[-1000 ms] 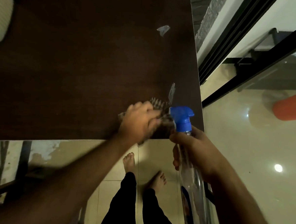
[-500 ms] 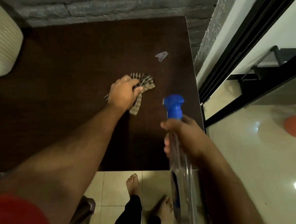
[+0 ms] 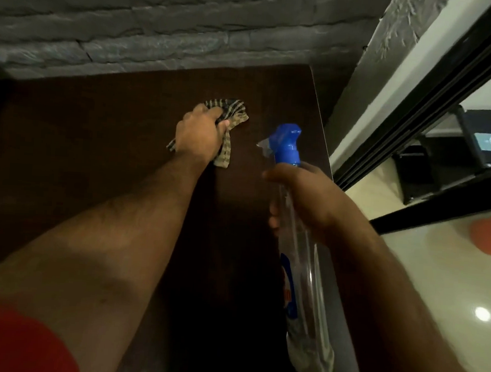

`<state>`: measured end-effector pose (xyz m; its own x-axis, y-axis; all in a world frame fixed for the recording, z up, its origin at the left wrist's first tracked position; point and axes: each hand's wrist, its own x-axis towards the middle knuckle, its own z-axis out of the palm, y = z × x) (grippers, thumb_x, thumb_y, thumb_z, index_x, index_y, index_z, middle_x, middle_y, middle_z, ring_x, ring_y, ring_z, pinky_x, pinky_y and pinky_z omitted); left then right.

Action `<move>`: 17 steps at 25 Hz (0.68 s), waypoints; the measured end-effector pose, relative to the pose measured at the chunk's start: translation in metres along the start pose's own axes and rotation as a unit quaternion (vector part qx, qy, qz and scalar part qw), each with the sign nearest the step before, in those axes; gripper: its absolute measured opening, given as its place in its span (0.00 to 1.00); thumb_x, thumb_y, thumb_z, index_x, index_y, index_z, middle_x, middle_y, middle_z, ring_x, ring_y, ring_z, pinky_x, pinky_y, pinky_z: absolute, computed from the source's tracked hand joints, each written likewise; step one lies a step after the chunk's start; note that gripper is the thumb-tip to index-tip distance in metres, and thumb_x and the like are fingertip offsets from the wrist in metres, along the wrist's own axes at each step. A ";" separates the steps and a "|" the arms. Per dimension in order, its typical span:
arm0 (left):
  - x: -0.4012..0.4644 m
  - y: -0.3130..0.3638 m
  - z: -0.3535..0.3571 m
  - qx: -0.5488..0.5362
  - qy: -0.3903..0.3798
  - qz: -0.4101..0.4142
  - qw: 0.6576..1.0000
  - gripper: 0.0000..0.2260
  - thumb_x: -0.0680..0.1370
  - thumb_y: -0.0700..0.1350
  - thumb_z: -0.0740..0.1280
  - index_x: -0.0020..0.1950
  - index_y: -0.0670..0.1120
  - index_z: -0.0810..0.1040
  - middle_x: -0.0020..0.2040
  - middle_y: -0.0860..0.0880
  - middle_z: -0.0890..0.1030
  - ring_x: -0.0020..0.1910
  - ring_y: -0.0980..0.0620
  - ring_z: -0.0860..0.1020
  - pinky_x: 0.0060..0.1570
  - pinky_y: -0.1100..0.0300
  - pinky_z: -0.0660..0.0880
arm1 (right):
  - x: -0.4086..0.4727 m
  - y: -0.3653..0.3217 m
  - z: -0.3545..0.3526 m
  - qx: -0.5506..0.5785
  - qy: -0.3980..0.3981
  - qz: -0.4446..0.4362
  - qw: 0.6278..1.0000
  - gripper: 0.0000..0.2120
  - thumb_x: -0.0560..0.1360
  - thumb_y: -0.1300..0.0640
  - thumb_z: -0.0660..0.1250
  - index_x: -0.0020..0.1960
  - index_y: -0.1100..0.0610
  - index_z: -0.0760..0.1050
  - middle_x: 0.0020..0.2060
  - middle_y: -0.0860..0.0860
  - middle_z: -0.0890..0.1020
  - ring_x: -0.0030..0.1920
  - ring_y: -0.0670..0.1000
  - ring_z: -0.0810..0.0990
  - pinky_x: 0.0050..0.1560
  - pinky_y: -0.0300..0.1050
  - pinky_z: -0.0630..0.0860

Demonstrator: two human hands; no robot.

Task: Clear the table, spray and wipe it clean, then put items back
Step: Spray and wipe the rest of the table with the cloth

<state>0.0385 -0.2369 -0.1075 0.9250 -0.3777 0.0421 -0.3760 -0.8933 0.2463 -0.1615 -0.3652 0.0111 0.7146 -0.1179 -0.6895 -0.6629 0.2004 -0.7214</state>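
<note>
Dark wood-grain surface (image 3: 95,152), matt with barely a sheen. On it, a soft woven cloth (image 3: 234,113), striped and crumpled, bunched in the left hand (image 3: 200,134). Just right of the cloth, a spray bottle (image 3: 300,262): clear glossy plastic body, smooth, with a printed label, and a blue plastic trigger head (image 3: 286,143) with a dull shine. Behind the surface, a wall (image 3: 163,20) of rough grey stone. Right of the surface, a polished, glossy floor (image 3: 440,286) reflecting a light.

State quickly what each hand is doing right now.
Left hand: closed, gripping the striped cloth on the table.
Right hand: closed, holding the spray bottle.
</note>
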 end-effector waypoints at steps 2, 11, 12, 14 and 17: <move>0.036 0.001 0.003 -0.005 -0.002 0.012 1.000 0.14 0.80 0.53 0.59 0.61 0.48 0.75 0.59 0.42 0.74 0.56 0.39 0.74 0.52 0.48 0.71 | 0.023 -0.021 0.001 0.007 0.016 0.004 1.000 0.17 0.75 0.54 0.67 0.61 0.54 0.67 0.41 0.58 0.76 0.32 0.52 0.77 0.26 0.42 0.77; 0.118 0.016 0.015 0.001 -0.007 0.050 0.999 0.16 0.82 0.53 0.55 0.63 0.46 0.72 0.57 0.42 0.76 0.55 0.40 0.75 0.48 0.48 0.72 | 0.085 -0.108 -0.033 0.007 0.125 -0.038 0.991 0.10 0.74 0.54 0.67 0.53 0.56 0.70 0.36 0.56 0.77 0.31 0.52 0.78 0.25 0.41 0.77; 0.122 0.017 0.015 0.004 -0.007 0.048 0.999 0.16 0.82 0.52 0.54 0.63 0.45 0.71 0.57 0.41 0.76 0.55 0.40 0.75 0.48 0.48 0.72 | 0.086 -0.111 -0.038 0.015 0.128 -0.033 0.991 0.11 0.74 0.54 0.67 0.54 0.56 0.71 0.36 0.56 0.76 0.32 0.52 0.78 0.25 0.40 0.77; 0.126 0.020 0.017 0.018 0.001 0.045 0.999 0.16 0.82 0.52 0.54 0.62 0.45 0.71 0.57 0.41 0.76 0.54 0.39 0.75 0.46 0.48 0.72 | 0.087 -0.111 -0.049 0.022 0.133 -0.021 0.991 0.09 0.74 0.54 0.66 0.52 0.55 0.70 0.36 0.56 0.76 0.33 0.52 0.77 0.25 0.40 0.77; 0.125 0.021 0.017 0.024 0.014 0.050 0.998 0.15 0.82 0.52 0.54 0.60 0.44 0.72 0.55 0.40 0.76 0.53 0.39 0.75 0.45 0.48 0.71 | 0.083 -0.103 -0.061 0.008 0.144 0.002 0.990 0.13 0.73 0.52 0.67 0.55 0.53 0.69 0.39 0.57 0.78 0.34 0.53 0.79 0.27 0.43 0.78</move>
<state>0.1453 -0.3070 -0.1140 0.8838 -0.4590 0.0911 -0.4678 -0.8624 0.1932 -0.0473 -0.4551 0.0241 0.6173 -0.3890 -0.6838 -0.6602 0.2164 -0.7192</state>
